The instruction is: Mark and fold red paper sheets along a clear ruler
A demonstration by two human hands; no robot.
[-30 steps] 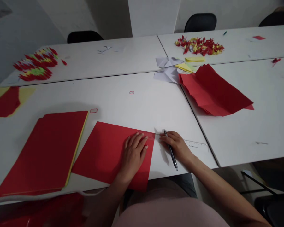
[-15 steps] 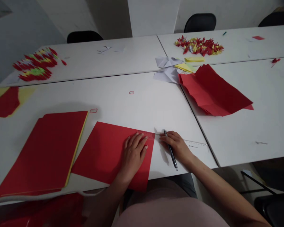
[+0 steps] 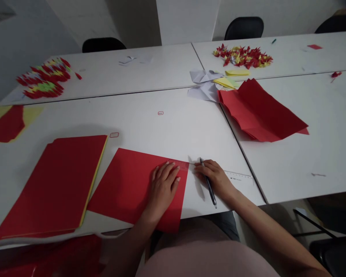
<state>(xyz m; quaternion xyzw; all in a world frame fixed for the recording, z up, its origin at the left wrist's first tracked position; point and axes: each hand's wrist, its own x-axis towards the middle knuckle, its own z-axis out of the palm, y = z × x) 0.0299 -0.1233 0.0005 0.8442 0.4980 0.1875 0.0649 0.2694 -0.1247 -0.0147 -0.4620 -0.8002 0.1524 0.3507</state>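
Note:
A red sheet of paper (image 3: 123,184) lies at the table's front edge, its near corner jutting past it. My left hand (image 3: 163,188) rests flat on the sheet, fingers stretched out, with the tips at a clear ruler (image 3: 238,174). The ruler overlaps the sheet's upper right corner and runs to the right across the white table. My right hand (image 3: 215,177) lies over the ruler's middle, just off the sheet's right edge. Between its fingers is a dark pen (image 3: 210,188), whose clicker end points toward me. The fingers hide part of the ruler.
At left lies a stack of red sheets (image 3: 54,184) with a yellow edge. Creased red paper (image 3: 262,111) spans the table seam at right. Folded paper pieces (image 3: 43,79) and a pile of paper stars (image 3: 243,56) sit farther back. Black chairs (image 3: 244,29) stand behind.

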